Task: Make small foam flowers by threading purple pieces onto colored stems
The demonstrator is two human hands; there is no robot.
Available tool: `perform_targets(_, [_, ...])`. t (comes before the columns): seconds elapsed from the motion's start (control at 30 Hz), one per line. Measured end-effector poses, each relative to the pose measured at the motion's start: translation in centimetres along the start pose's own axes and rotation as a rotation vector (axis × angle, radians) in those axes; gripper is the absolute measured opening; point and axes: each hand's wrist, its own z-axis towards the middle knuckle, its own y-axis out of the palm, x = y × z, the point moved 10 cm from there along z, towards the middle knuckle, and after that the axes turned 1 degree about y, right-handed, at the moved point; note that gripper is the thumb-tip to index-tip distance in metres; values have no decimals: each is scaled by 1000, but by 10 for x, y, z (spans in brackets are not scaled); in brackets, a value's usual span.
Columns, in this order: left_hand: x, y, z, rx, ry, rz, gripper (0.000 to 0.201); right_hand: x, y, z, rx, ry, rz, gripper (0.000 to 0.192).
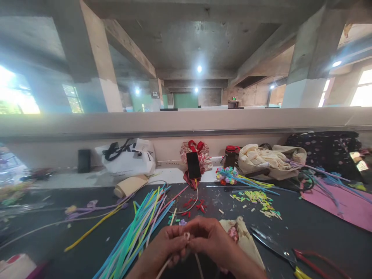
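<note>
Fingertips of my left hand [162, 250] and my right hand [216, 244] meet low in the middle of the view. Both pinch a thin cream-coloured strand [187, 235], which bends into a small loop or knot between them. Its pale ends hang below my hands, and part of it is hidden by my fingers. Left of my left hand lies a bundle of long, thin coloured strips [136, 228] in green, blue, yellow and lilac. Beside my right hand is a crumpled cream cloth [248, 236] with a pinkish patch.
Scissors [286, 254] with red and yellow handles lie at the right. Small cut yellow-green pieces [257, 198] and red pieces [200, 206] are scattered behind my hands. A phone [193, 165] on a cable leans on a patterned bag. Farther back stand a white bag [130, 159] and a red-lidded bottle [229, 157].
</note>
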Motion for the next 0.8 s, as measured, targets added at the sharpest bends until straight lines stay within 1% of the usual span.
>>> perform_targets(0.07, [-2, 2, 1, -43, -3, -6, 30, -4, -1, -1, 1, -19, -51, 25])
perform_targets(0.13, [-5, 3, 3, -62, 1, -21, 31, -9, -5, -2, 16, -38, -125, 23])
perform_targets(0.17, [-5, 3, 4, -59, 10, -28, 30, -10, -6, -2, 19, -38, -151, 23])
perform_targets(0.3, [-1, -2, 4, 17, 74, -76, 29, -10, -8, -3, 14, -23, -216, 25])
perform_targets(0.33, [-4, 3, 4, -27, 40, -70, 29, -10, -8, -3, 15, -25, -236, 25])
perform_targets(0.37, [-3, 5, 3, -41, 44, -85, 28, -9, -9, -3, 15, -23, -248, 24])
perform_targets(0.43, [-4, 6, 3, -43, 33, -80, 27, -6, -8, -3, -6, -9, -236, 23])
perform_targets(0.57, [-6, 10, 2, -83, 24, -79, 30, 3, -4, -3, -61, 32, -124, 20])
perform_targets(0.67, [-6, 15, 2, -124, 38, -87, 35, 7, -7, -3, -32, 29, -106, 17])
perform_targets(0.8, [-4, 20, 0, -130, 62, -102, 36, 2, -13, -3, 47, -27, -187, 11])
